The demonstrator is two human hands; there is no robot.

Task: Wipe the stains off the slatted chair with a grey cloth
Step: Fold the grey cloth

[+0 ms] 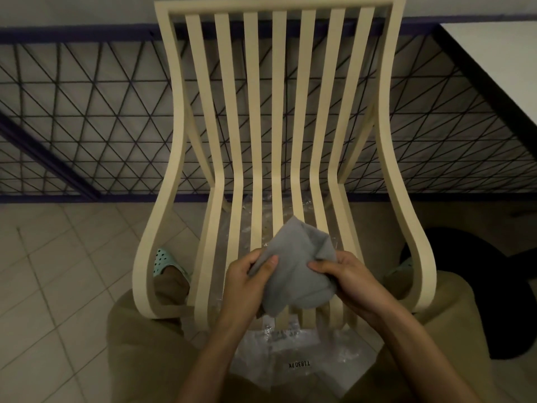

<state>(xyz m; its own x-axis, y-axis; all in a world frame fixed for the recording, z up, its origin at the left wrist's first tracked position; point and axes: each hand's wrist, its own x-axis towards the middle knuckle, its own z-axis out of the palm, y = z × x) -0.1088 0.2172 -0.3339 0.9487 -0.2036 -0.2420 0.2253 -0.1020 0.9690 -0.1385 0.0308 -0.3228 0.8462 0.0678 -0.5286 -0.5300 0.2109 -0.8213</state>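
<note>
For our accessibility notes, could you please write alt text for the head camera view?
A person's left hand and right hand grip a bunched grey cloth over the seat of a cream slatted chair. Crinkled clear plastic shows beneath the seat slats, with a tiled floor around and a dark wire-mesh railing behind.

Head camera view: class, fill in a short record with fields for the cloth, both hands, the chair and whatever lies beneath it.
Cloth: grey cloth, bunched, held over the seat slats
Hands: left hand pinches the cloth's left edge; right hand grips its right side
Chair: slatted chair, cream, upright
Beneath: clear plastic bag on the tiled floor
</note>
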